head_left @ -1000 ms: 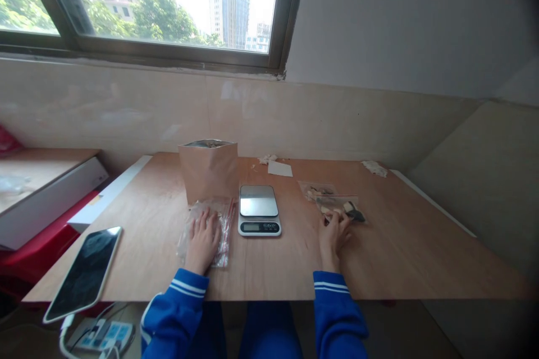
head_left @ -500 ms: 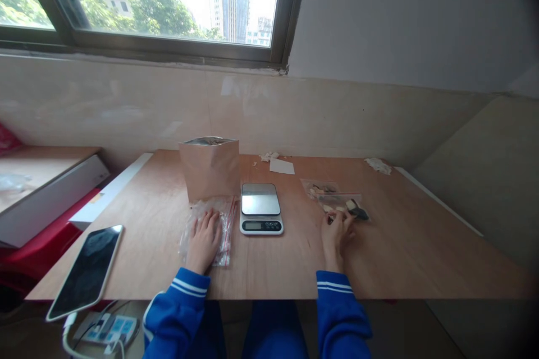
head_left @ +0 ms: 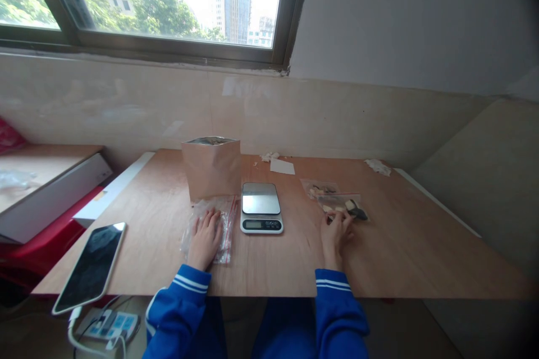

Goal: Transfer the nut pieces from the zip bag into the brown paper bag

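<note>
My left hand lies flat with fingers spread on a stack of clear zip bags. Behind it a brown foil-lined pouch stands upright with its mouth open. Between my hands sits a kitchen scale with a bare metal plate; its display is too small to read. My right hand is at the near edge of a filled clear bag holding pale and dark pieces. Its fingers are curled together, and what they pinch, if anything, is hidden. A second filled bag lies just behind.
A white card and pale scraps lie at the table's back edge, more scraps at the back right. A phone with a cable rests at the left front corner, above a power strip.
The view has shifted slightly. Both hands keep nearly the same places on and beside the bags.
</note>
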Available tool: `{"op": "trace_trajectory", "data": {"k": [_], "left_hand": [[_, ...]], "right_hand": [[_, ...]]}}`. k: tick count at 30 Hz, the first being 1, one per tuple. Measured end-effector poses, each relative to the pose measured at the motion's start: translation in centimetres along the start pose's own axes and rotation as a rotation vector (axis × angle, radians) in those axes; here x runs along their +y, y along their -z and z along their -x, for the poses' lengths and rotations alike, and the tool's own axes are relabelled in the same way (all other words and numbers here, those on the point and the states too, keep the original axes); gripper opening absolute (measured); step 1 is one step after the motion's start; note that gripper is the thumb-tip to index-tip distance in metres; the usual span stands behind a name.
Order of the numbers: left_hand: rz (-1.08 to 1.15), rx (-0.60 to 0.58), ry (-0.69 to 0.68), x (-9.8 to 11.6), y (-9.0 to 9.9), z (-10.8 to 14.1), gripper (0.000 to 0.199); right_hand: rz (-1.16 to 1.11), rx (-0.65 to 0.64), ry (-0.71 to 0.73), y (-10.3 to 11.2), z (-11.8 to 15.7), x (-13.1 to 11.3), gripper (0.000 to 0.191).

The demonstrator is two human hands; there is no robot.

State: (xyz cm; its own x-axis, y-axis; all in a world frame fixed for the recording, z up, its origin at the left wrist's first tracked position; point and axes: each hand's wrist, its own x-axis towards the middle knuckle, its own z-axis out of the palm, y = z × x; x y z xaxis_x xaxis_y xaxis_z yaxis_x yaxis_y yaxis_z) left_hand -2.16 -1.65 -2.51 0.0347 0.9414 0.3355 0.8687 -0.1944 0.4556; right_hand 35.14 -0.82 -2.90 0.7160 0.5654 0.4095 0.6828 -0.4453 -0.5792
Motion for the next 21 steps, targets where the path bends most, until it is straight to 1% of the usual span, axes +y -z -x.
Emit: {"op": "trace_trajectory", "data": {"k": [8,10,12,14,16,18,19,21], "left_hand": [[-0.080,-0.031,-0.007,0.2,0.2,0.0,0.042],[-0.087,-0.032,-0.006,0.1,0.2,0.0,0.041],[-0.076,-0.028,0.000,0.1,0.4,0.0,0.040],[-0.032,0.003,0.007,0.4,0.8,-0.1,0.039],[0.077,0.055,-0.001,1.5,1.6,-0.2,0.039],[0.264,0.082,-0.045,3.4,2.8,-0.2,0.043],[0.380,0.066,-0.083,4.7,3.5,-0.2,0.047],[0.606,-0.019,-0.127,7.3,5.1,-0.2,0.058]], "right_hand": [[-0.058,0.054,0.010,0.2,0.0,0.2,0.018],[-0.083,0.085,0.033,0.5,-0.1,0.0,0.019],[-0.116,0.132,0.036,1.3,-0.2,-0.7,0.019],[-0.204,0.180,0.034,2.7,0.0,-2.1,0.019],[-0.379,0.198,0.047,4.8,0.7,-4.2,0.020],[-0.606,0.143,0.058,7.4,2.0,-6.8,0.022],[-0.718,0.087,0.061,8.7,2.8,-8.2,0.023],[-0.903,-0.035,0.068,11.0,4.4,-10.8,0.025]]}}
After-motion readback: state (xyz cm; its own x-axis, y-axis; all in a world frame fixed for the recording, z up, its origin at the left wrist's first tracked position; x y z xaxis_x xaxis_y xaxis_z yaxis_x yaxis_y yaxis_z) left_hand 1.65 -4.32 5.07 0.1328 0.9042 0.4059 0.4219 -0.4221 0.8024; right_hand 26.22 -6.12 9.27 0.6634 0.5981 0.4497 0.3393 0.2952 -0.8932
